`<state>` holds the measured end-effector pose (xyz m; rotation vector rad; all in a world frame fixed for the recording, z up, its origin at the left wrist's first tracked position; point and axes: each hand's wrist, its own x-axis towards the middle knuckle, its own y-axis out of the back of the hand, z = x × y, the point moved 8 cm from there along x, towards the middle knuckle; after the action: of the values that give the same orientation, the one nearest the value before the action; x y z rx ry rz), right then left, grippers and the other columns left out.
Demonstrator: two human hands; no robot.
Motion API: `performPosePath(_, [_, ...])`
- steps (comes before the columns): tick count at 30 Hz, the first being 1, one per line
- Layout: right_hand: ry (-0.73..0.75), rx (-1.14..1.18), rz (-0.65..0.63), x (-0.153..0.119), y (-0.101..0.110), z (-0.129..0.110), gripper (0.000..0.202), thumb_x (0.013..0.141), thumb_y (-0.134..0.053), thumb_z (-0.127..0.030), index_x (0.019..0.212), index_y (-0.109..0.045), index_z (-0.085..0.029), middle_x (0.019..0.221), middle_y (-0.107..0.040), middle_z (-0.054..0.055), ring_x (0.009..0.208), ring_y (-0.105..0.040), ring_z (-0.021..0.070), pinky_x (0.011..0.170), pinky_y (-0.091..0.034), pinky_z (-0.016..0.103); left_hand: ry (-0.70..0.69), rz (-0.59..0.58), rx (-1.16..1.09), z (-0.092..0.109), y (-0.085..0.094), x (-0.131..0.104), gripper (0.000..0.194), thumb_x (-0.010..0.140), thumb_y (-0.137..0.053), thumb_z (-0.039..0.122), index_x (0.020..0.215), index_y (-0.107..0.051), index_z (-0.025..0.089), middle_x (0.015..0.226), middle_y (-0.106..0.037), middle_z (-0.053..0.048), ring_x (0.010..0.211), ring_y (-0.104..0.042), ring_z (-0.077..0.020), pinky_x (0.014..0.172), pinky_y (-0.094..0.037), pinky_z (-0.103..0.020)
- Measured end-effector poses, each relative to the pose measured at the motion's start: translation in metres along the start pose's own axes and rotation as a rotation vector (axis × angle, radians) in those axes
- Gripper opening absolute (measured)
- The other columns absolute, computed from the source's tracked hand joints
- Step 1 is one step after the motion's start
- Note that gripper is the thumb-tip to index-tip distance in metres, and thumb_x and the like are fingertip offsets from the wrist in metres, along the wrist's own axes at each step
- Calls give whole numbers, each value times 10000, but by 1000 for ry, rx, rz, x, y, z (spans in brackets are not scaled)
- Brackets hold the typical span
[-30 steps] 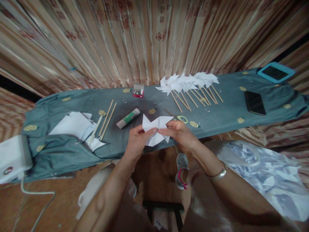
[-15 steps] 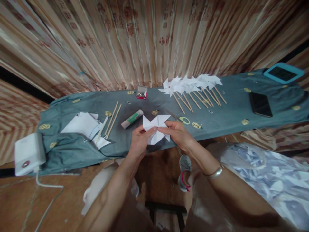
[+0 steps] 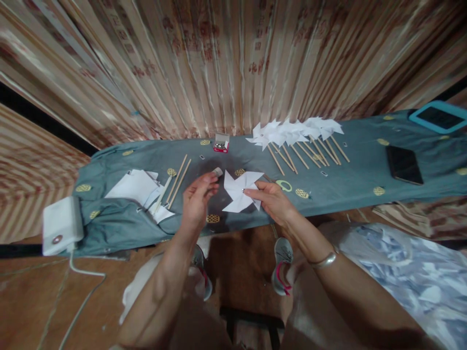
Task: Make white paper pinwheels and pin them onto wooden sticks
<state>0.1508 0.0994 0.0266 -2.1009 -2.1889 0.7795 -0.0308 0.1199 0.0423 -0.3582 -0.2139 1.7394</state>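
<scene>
My right hand [image 3: 273, 197] pinches a white paper pinwheel [image 3: 237, 193] at its centre, where a small dark pin head shows. The pinwheel's points spread out to the left of my fingers. To the left of it, my left hand [image 3: 199, 197] has its fingers bent round the green-and-white glue stick; only the pale end of the glue stick [image 3: 218, 171] sticks out past the fingertips, and the rest is hidden. Behind my hands stands a small open red box of pins [image 3: 221, 144].
Finished pinwheels on sticks [image 3: 292, 132] lie in a row at the back right. Green-handled scissors [image 3: 283, 185] are beside my right hand. Two wooden sticks [image 3: 178, 182], paper sheets [image 3: 133, 187] and a white box with a cable [image 3: 62, 226] are left; a phone [image 3: 404, 165] is right.
My left hand has let go of the pinwheel and moved left onto the glue stick. My right hand still holds the pinwheel. The view has shifted slightly.
</scene>
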Motion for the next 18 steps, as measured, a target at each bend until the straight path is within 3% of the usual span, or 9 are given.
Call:
performPosePath(4, [45, -15, 11, 0, 7, -5, 325, 493, -884, -376, 634, -675, -172, 629, -691, -27, 578, -583, 92, 617, -442, 252, -183, 158, 237, 23, 47, 35, 361, 686, -689, 461, 867, -704, 149, 913, -707, -82, 733, -616, -132, 684, -478, -246])
performPosePath(6, [59, -28, 4, 0, 9, -7, 317, 513, -875, -381, 634, -669, -173, 643, -692, -23, 593, -591, 98, 627, -449, 260, -262, 250, 525, 31, 70, 49, 297, 704, -639, 362, 886, -705, 136, 867, -697, -73, 712, -597, -141, 678, -471, -256])
performPosePath(8, [65, -41, -8, 0, 9, -8, 309, 530, -865, -385, 659, -681, -173, 663, -698, -15, 605, -597, 105, 635, -458, 268, -297, 253, 879, 34, 83, 59, 283, 705, -614, 283, 923, -717, 135, 938, -703, -84, 742, -600, -161, 729, -476, -282])
performPosePath(13, [55, -19, -32, 0, 4, -10, 309, 532, -865, -380, 705, -709, -176, 638, -688, -19, 605, -603, 111, 639, -471, 267, -252, 176, 1362, 26, 98, 65, 332, 761, -556, 265, 1023, -710, 134, 1053, -715, -129, 863, -656, -254, 832, -481, -347])
performPosePath(18, [49, -5, -32, 0, 2, -9, 304, 508, -875, -379, 665, -707, -180, 647, -704, -10, 588, -595, 107, 622, -468, 262, -290, 154, 1478, 22, 100, 65, 274, 778, -534, 274, 952, -716, 167, 1071, -724, -131, 947, -660, -290, 860, -480, -369])
